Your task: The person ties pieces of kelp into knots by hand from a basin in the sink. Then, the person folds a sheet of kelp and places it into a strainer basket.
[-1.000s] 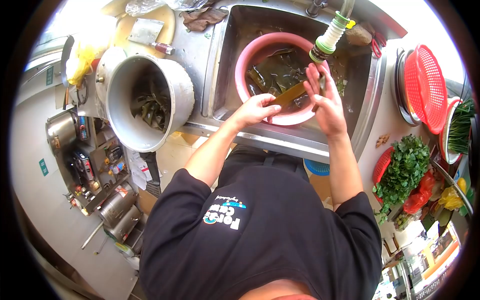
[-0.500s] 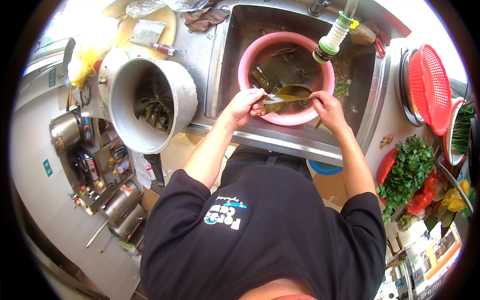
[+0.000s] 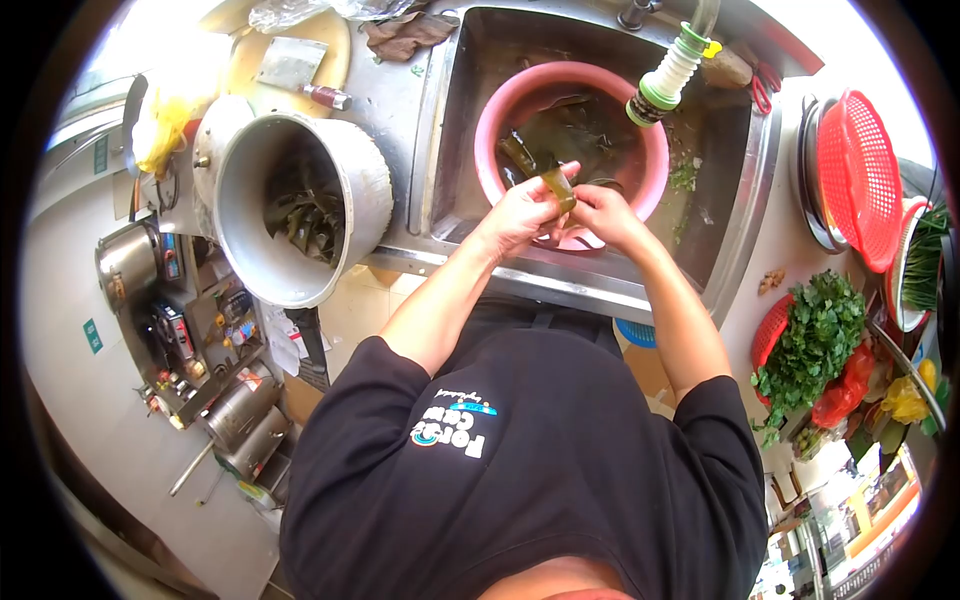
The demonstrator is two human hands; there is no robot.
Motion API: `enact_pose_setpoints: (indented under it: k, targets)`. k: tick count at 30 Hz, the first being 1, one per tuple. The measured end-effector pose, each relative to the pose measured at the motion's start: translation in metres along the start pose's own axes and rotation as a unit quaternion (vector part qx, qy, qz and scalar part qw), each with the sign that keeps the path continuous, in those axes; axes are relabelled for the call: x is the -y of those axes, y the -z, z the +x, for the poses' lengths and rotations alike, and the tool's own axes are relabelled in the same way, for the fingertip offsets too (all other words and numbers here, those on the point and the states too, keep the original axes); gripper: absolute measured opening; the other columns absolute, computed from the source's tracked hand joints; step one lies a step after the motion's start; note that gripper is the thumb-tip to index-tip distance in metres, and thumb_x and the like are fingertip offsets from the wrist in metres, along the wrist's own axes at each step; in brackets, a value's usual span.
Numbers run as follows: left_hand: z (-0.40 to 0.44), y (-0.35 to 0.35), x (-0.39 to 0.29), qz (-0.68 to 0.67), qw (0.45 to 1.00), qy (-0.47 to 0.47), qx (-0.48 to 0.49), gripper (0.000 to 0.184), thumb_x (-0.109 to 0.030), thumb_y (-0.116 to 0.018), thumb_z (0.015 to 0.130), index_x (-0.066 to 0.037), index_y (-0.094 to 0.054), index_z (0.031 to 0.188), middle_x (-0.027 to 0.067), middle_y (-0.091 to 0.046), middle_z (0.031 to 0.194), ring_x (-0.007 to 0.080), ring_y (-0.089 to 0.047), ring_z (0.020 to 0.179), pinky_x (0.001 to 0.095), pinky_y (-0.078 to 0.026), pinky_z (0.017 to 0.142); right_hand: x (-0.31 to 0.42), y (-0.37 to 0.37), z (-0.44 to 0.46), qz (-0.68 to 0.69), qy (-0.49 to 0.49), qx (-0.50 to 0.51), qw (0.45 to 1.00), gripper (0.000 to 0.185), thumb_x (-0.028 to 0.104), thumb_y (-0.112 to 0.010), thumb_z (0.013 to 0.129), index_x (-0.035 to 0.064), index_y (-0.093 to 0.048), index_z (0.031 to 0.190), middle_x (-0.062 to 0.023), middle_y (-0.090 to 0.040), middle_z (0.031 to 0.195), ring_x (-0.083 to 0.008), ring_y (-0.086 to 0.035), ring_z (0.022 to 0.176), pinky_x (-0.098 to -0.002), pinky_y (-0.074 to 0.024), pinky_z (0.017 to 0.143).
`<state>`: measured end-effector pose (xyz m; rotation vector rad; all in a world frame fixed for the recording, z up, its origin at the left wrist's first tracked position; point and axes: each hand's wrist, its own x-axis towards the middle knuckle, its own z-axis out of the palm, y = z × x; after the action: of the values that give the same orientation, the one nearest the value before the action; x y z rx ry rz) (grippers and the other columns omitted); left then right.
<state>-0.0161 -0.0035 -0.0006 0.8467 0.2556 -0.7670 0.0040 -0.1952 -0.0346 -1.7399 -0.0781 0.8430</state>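
My left hand (image 3: 527, 212) is closed on a strip of kelp (image 3: 561, 190), which looks wrapped around its fingers over the near rim of the pink basin (image 3: 487, 130). Close beside it, my right hand (image 3: 606, 215) pinches the same strip; its fingertips are partly hidden. Dark water with more kelp (image 3: 518, 152) fills the basin, which stands in the steel sink (image 3: 470, 60). To the left is a large tilted metal pot (image 3: 370, 185) with a pile of dark green kelp pieces (image 3: 308, 222) inside.
A white and green faucet hose (image 3: 662, 82) hangs over the basin's far right. Behind the pot, a cleaver (image 3: 293, 64) lies on a round board (image 3: 334, 45). On the right are a red colander (image 3: 858, 180) and leafy greens (image 3: 815, 340).
The kelp strip was stretched flat between my hands; now it is bent around my left fingers. My hands have come together, the right moving left and the left moving right.
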Motion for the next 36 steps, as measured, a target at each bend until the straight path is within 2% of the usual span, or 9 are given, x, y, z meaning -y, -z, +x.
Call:
enact_pose_setpoints:
  k: [2,7,13,17,19,21,25,27,36]
  targets:
    - [0.000,0.003,-0.001,0.030,0.999,-0.006,-0.021,0.052,-0.016,-0.059,0.096,-0.004,-0.041,0.143,0.0035,-0.062,0.080,0.0092,-0.059,0.067,0.0214,-0.046,0.059,0.034,0.007,-0.016,0.047,-0.105,0.093,0.989,0.026,0.017,-0.059,0.088,0.0055,-0.066,0.111,-0.0012,-0.064,0.086,-0.0080,-0.055,0.073,-0.0246,-0.0460,0.065]
    - [0.007,0.001,0.021,0.280,0.942,-0.040,-0.181,0.051,-0.016,-0.064,0.092,-0.002,-0.049,0.138,0.0042,-0.066,0.094,0.0075,-0.059,0.084,0.0243,-0.050,0.074,0.033,0.001,-0.026,0.181,-0.036,0.095,0.978,0.044,0.024,-0.066,0.087,-0.0005,-0.056,0.123,-0.0029,-0.062,0.104,-0.0070,-0.053,0.087,-0.0235,-0.0451,0.072]
    - [0.018,0.004,0.035,0.183,0.945,-0.128,-0.240,0.013,-0.007,-0.064,0.085,0.002,-0.067,0.093,0.0066,-0.068,0.088,0.0128,-0.063,0.081,0.0275,-0.050,0.071,0.045,-0.006,-0.033,0.128,-0.154,0.087,0.976,0.056,0.032,-0.070,0.087,-0.0024,-0.052,0.128,-0.0079,-0.064,0.098,-0.0116,-0.058,0.077,-0.0242,-0.0473,0.065]
    - [0.015,-0.001,0.023,0.408,0.846,-0.134,-0.315,0.012,-0.007,-0.062,0.082,-0.001,-0.067,0.091,0.0144,-0.066,0.088,0.0255,-0.065,0.078,0.0352,-0.051,0.072,0.022,-0.025,-0.053,-0.191,0.080,-0.094,0.974,0.033,0.019,-0.066,0.086,0.0008,-0.062,0.113,-0.0165,-0.066,0.101,-0.0286,-0.065,0.088,-0.0374,-0.0507,0.077]
    - [0.014,-0.002,0.021,0.622,0.721,-0.138,-0.272,0.013,-0.007,-0.062,0.080,-0.002,-0.068,0.091,0.0165,-0.065,0.088,0.0293,-0.065,0.079,0.0376,-0.051,0.072,0.046,-0.023,-0.058,-0.226,0.128,-0.093,0.961,0.028,0.016,-0.065,0.086,0.0021,-0.064,0.110,-0.0159,-0.065,0.098,-0.0305,-0.064,0.087,-0.0382,-0.0505,0.078]
    - [0.013,-0.007,0.019,0.634,0.726,-0.117,-0.242,0.017,-0.008,-0.063,0.080,-0.004,-0.068,0.095,0.0180,-0.064,0.089,0.0314,-0.064,0.081,0.0388,-0.051,0.073,0.048,-0.021,-0.059,-0.259,0.174,-0.097,0.945,0.022,0.014,-0.063,0.086,0.0033,-0.065,0.106,-0.0153,-0.064,0.095,-0.0325,-0.063,0.087,-0.0391,-0.0503,0.079]
    - [0.014,-0.005,0.019,0.405,0.900,-0.055,-0.155,0.023,-0.005,-0.061,0.082,-0.001,-0.066,0.104,0.0146,-0.066,0.096,0.0222,-0.066,0.084,0.0325,-0.052,0.075,0.011,-0.012,-0.035,-0.140,0.156,-0.127,0.969,0.016,0.010,-0.062,0.089,0.0019,-0.065,0.103,-0.0096,-0.064,0.089,-0.0214,-0.063,0.083,-0.0319,-0.0497,0.075]
    - [0.012,0.001,0.028,0.272,0.951,-0.086,-0.122,0.027,-0.004,-0.061,0.083,0.004,-0.063,0.108,0.0113,-0.066,0.098,0.0152,-0.064,0.086,0.0286,-0.052,0.075,0.008,-0.011,-0.031,-0.003,0.021,-0.107,0.994,0.020,0.015,-0.063,0.088,0.0002,-0.065,0.102,-0.0106,-0.066,0.088,-0.0205,-0.063,0.081,-0.0341,-0.0496,0.075]
    - [0.005,0.000,0.027,0.206,0.970,-0.076,-0.104,0.020,-0.003,-0.064,0.087,0.004,-0.064,0.105,0.0073,-0.066,0.092,0.0087,-0.061,0.080,0.0236,-0.052,0.070,0.015,0.009,-0.038,0.329,-0.168,-0.006,0.929,0.031,0.036,-0.051,0.098,0.0073,-0.062,0.103,-0.0025,-0.066,0.088,-0.0091,-0.062,0.071,-0.0212,-0.0463,0.054]
